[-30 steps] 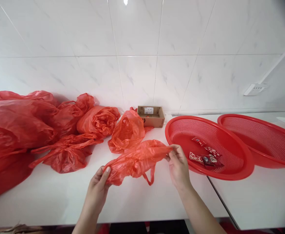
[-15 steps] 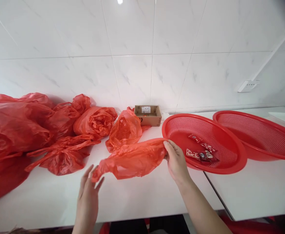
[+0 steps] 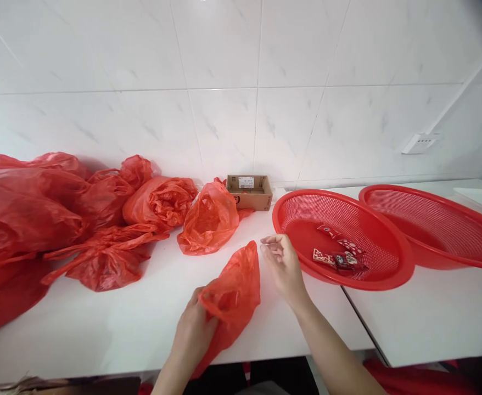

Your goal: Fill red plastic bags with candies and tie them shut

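Observation:
A thin red plastic bag hangs over the table's front edge, its mouth partly spread. My left hand grips the bag at its left side, fingers wrapped in the film. Just right of the bag, apart from it, my right hand is raised with its fingers loosely curled and spread, holding nothing. Beside that hand stands a red perforated basket with several small red and white packets in it. Behind the held bag, another red bag sits on the white table with its mouth open.
Several filled red bags are heaped on the left, with a knotted one in front. A small cardboard box stands against the tiled wall. A second red basket is at the right, beyond a seam in the tables.
My right hand has let go of the bag. My left hand has moved right and closed on it, and the bag has turned from lying sideways to hanging down toward me.

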`<state>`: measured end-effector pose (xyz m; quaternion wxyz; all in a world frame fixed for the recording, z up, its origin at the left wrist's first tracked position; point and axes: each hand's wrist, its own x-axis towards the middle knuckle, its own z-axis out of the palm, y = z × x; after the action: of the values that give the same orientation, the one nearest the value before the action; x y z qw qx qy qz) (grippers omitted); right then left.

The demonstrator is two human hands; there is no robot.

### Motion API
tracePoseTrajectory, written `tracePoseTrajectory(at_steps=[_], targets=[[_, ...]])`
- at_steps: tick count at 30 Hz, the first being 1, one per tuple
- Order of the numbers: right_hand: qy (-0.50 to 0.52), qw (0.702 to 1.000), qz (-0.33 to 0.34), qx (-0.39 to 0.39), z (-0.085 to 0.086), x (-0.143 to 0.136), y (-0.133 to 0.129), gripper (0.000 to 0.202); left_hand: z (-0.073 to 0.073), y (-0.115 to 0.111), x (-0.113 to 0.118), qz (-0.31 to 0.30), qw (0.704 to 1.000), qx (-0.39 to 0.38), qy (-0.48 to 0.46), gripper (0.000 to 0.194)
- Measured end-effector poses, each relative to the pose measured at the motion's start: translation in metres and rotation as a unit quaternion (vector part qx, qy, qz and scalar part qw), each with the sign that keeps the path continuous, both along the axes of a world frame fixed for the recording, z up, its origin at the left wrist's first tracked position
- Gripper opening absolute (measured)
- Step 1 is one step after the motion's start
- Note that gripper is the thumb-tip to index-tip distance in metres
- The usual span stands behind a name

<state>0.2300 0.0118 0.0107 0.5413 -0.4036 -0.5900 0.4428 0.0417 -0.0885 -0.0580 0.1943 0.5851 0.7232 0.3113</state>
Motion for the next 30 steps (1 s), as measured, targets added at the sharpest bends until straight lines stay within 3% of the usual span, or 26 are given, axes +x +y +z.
tracePoseTrajectory(at_steps=[2,4,6,8,10,12,13,16,19,21,22,24,26,28,30], targets=[[-0.079,0.987,0.002,0.137,0.012,-0.003,-0.019,0.014,0.002,0.001,0.0,-0.002,1.0,-0.015,0.006,0.046],[-0.139,0.952,0.08,0.261,0.023,-0.012,-0.037,0.018,0.004,0.002,0.003,-0.007,1.0,-0.01,-0.004,0.044],[-0.22,0.907,0.161,0.321,0.025,-0.02,-0.048,0.02,0.007,0.004,0.006,-0.022,0.999,-0.001,-0.024,0.043],[-0.354,0.862,0.209,0.297,0.014,-0.022,-0.049,0.018,0.009,0.006,0.002,-0.026,0.998,0.009,-0.05,0.05],[-0.501,0.802,0.243,0.216,-0.006,-0.013,-0.043,0.017,0.011,0.005,-0.014,0.005,0.994,0.006,-0.107,0.059],[-0.582,0.754,0.27,0.144,-0.027,0.006,-0.034,0.021,0.013,0.001,-0.039,0.06,0.979,-0.013,-0.193,0.059],[-0.595,0.745,0.277,0.119,-0.035,0.018,-0.031,0.021,0.013,-0.002,-0.052,0.083,0.969,-0.027,-0.232,0.055],[-0.573,0.773,0.26,0.077,-0.036,0.053,-0.03,0.023,0.016,-0.012,-0.083,0.109,0.95,-0.067,-0.285,0.038],[-0.448,0.839,0.302,0.068,-0.004,0.077,-0.034,0.021,0.022,-0.02,-0.084,0.032,0.937,-0.138,-0.32,0.021],[-0.336,0.877,0.332,0.084,0.026,0.088,-0.028,0.024,0.029,-0.021,-0.071,-0.008,0.925,-0.153,-0.349,0.024],[-0.301,0.896,0.312,0.095,0.039,0.094,-0.021,0.026,0.033,-0.021,-0.063,-0.007,0.921,-0.155,-0.357,0.031],[-0.304,0.925,0.196,0.113,0.057,0.108,0.004,0.026,0.04,-0.02,-0.048,0.019,0.921,-0.148,-0.359,0.05],[-0.406,0.906,0.084,0.081,0.058,0.124,0.035,0.028,0.044,-0.02,-0.038,0.023,0.921,-0.152,-0.357,0.066],[-0.54,0.84,0.061,-0.014,0.045,0.141,0.064,0.041,0.043,-0.024,-0.031,0.006,0.931,-0.134,-0.338,0.073],[-0.6,0.791,0.064,-0.099,0.026,0.154,0.084,0.049,0.039,-0.031,-0.026,-0.003,0.942,-0.123,-0.313,0.073]])
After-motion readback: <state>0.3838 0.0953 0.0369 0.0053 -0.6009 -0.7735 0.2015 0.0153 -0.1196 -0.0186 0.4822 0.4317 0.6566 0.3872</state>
